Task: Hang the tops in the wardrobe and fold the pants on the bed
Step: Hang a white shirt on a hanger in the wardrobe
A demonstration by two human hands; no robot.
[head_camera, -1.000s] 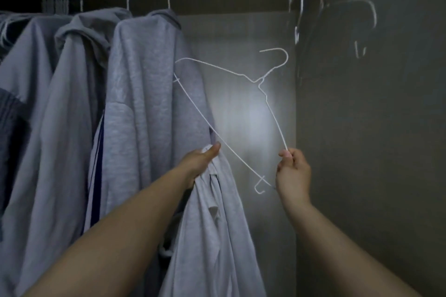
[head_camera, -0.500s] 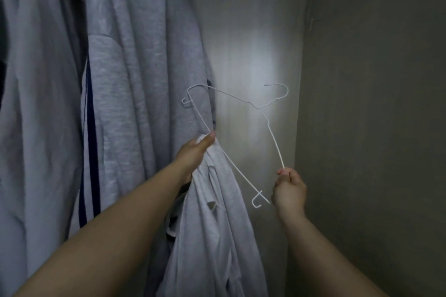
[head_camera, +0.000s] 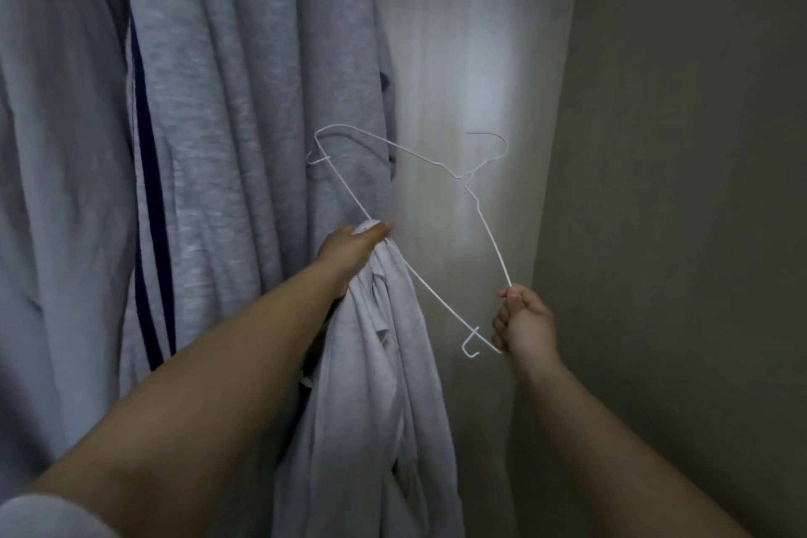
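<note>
While left hand grips top, right fingers pinch hanger.

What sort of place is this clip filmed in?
Most likely inside a wardrobe: grey tops hang in a row beside bare panel walls, and the right hand holds a wire hanger.

Hung tops fill the left; the hanger is right of them, before the back panel, side wall rightmost.

Grey hanging tops against the wardrobe's pale back wall
</note>
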